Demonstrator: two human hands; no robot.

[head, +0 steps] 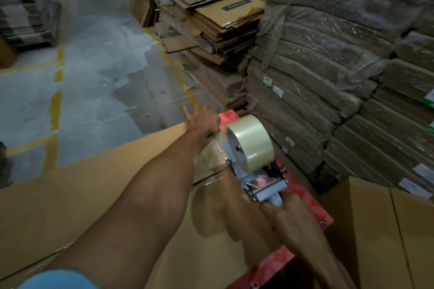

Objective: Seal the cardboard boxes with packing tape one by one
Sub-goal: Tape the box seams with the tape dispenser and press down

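Note:
A large brown cardboard box (70,195) with a red printed edge lies flat-topped in front of me. My left hand (203,119) reaches out to the box's far end, fingers spread, palm down on the top near the red corner. My right hand (288,216) grips the handle of a tape dispenser (256,178) that carries a roll of clear packing tape (250,142). The dispenser's front rests on the box top, and a glossy strip of tape (211,173) runs along the seam toward my left hand.
Plastic-wrapped bundles of flat cardboard (328,65) are stacked high at the right. Loose flattened boxes (223,23) are piled behind. Another brown box (387,230) stands at the lower right. A concrete aisle with yellow lines (56,105) runs along the left.

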